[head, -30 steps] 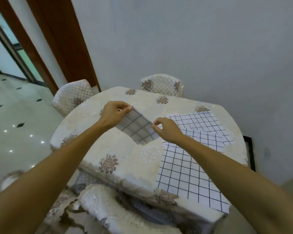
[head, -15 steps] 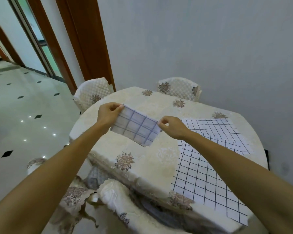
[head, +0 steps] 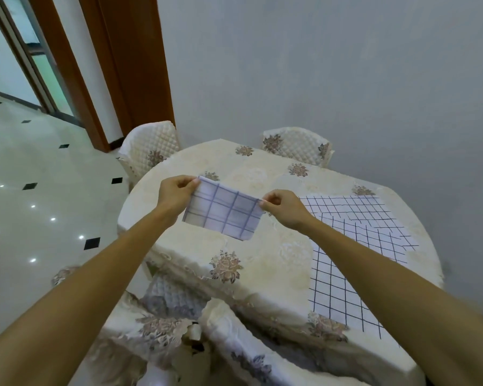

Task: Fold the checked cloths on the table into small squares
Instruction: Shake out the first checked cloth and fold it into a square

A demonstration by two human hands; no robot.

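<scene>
Folded cloth point(head: 223, 215): held in the air at the middle of the frame, above the left part of the worktop point(head: 262, 263). It is a small white rectangle with dark grid lines, stretched between both hands, its lower right corner hanging lowest.

Left hand point(head: 176, 193): left of centre, pinching the cloth's upper left corner; the fingers point(head: 188, 183) are curled in against the thumb, gripping the fabric.

Right hand point(head: 283, 208): right of centre, pinching the upper right corner; the fingers point(head: 271, 200) are bent and closed on the cloth edge.

Spread cloths point(head: 343, 291): lying flat and overlapping on the right side of the worktop, running from the middle right down to its near edge (how many layers, I cannot tell). The right forearm crosses above them.

Worktop cover: a cream tablecloth with floral patches, draped over the edge.

Chairs: a quilted chair back point(head: 151, 146) at the worktop's upper left, another point(head: 296, 144) at its far side, and a covered seat point(head: 162, 330) at the lower centre of the frame.

Floor point(head: 39, 190): glossy pale tiles with small black diamonds, on the left of the frame.

Door frame point(head: 129, 65): brown wood, upper left.
</scene>
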